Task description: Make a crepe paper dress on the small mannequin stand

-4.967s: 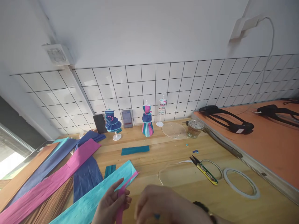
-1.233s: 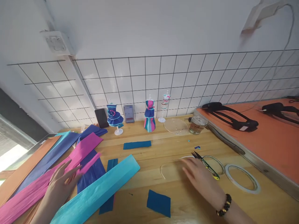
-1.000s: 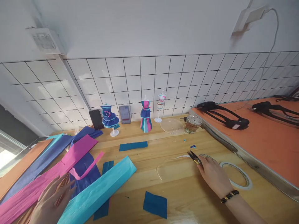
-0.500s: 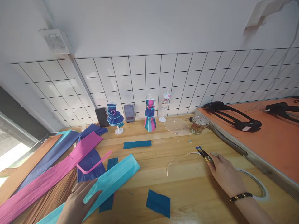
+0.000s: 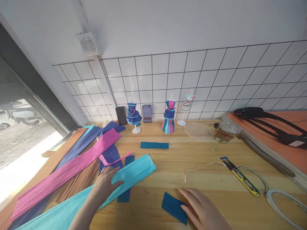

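Observation:
My left hand point(image 5: 106, 182) lies on a long folded turquoise strip of crepe paper point(image 5: 139, 169), thumb spread from the fingers. Its fingertips are near the dark blue crepe sheet point(image 5: 111, 155). At the lower right of centre, my right hand point(image 5: 202, 209) reaches to a small dark teal piece point(image 5: 174, 206), with fingers apart and touching or just over its right edge. Yellow-and-black thread snips point(image 5: 242, 177) lie on the table to the right, a blue scrap at their tip. Another teal strip point(image 5: 154, 145) lies flat farther back.
Pink point(image 5: 72, 169) and brown point(image 5: 79, 179) crepe strips spread at left. Along the tiled wall stand a phone point(image 5: 121, 115) and little dress forms point(image 5: 169, 115). A lidded glass point(image 5: 227, 131), a clear disc point(image 5: 198, 131) and rolls of tape point(image 5: 285, 204) are at right, with black headgear point(image 5: 271, 124) beyond.
My right hand has let go of the thread snips, leaving them on the table, and moved left to the small teal piece. My left hand stays on the turquoise strip. The view has turned left.

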The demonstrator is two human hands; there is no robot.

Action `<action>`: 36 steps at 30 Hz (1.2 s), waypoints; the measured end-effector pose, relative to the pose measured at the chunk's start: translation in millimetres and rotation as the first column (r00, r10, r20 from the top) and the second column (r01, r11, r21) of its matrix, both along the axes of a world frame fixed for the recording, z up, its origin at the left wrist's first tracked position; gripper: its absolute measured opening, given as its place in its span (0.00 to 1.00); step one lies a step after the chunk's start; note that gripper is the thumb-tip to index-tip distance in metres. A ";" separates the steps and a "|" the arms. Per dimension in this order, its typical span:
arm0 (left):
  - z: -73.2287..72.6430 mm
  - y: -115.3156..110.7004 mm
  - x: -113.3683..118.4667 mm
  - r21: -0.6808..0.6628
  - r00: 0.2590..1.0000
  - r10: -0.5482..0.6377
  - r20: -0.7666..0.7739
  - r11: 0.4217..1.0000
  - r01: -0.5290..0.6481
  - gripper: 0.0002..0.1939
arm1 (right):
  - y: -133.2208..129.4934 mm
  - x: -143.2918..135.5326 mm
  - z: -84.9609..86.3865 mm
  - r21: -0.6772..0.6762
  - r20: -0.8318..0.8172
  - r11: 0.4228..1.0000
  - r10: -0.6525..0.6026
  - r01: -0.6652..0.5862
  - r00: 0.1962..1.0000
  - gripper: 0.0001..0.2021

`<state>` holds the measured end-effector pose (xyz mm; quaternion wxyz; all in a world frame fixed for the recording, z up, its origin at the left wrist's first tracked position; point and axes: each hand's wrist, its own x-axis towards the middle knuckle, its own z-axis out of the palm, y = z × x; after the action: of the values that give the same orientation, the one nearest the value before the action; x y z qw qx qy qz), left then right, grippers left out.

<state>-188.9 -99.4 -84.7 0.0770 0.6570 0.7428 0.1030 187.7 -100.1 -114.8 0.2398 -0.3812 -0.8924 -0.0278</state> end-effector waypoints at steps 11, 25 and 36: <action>20.7 10.2 7.0 -0.157 0.997 -0.032 0.068 0.987 0.042 0.09 | -8.7 -24.2 3.3 -0.326 -0.022 0.945 0.033 -0.038 0.999 0.11; 82.2 38.8 33.0 -0.318 0.868 -0.308 0.390 0.839 0.441 0.08 | -12.8 -0.9 3.5 -0.436 -0.061 0.896 -0.124 0.086 0.990 0.14; 44.0 66.7 80.7 -0.255 0.853 -0.362 0.375 0.845 0.470 0.21 | 4.1 63.4 1.8 -0.434 -0.077 0.851 -0.362 0.295 0.929 0.13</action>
<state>-108.2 -32.7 -40.7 0.3255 0.7561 0.5648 0.0574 251.1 -96.0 -113.0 0.2139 -0.5716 -0.7775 0.1516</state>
